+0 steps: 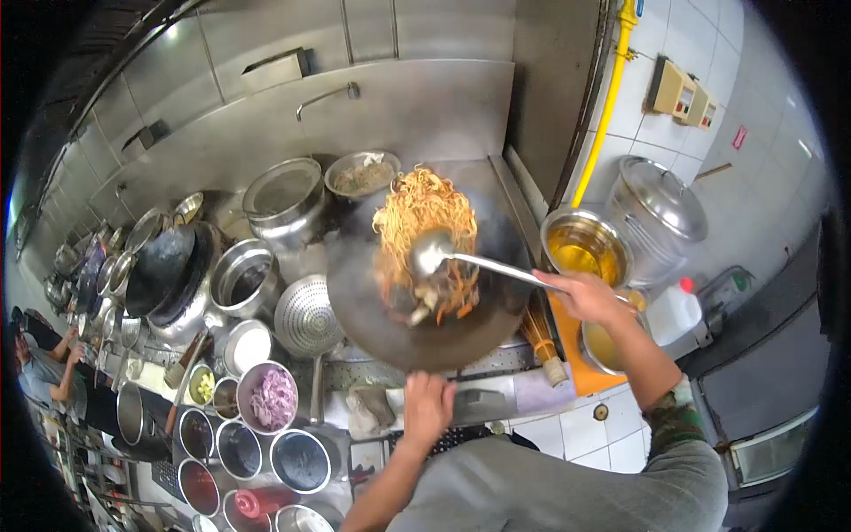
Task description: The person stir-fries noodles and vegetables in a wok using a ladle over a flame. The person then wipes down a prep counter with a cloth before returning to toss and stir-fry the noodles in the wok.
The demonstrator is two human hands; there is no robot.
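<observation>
My right hand is closed round the long handle of a metal ladle. The ladle's bowl rests against noodles mixed with pieces of vegetable, in a large dark wok. Some of the noodles look lifted or tossed high toward the wok's far side, and the ladle and food are slightly blurred. At the wok's near edge my left hand has its fingers curled, gripping the wok there; the exact hold is partly hidden. A folded grey cloth lies just left of that hand.
Left of the wok are a perforated skimmer, a bowl of sliced onion and several metal pots. To the right stand a pot of yellow oil, a bamboo brush and a white jug. Another person works far left.
</observation>
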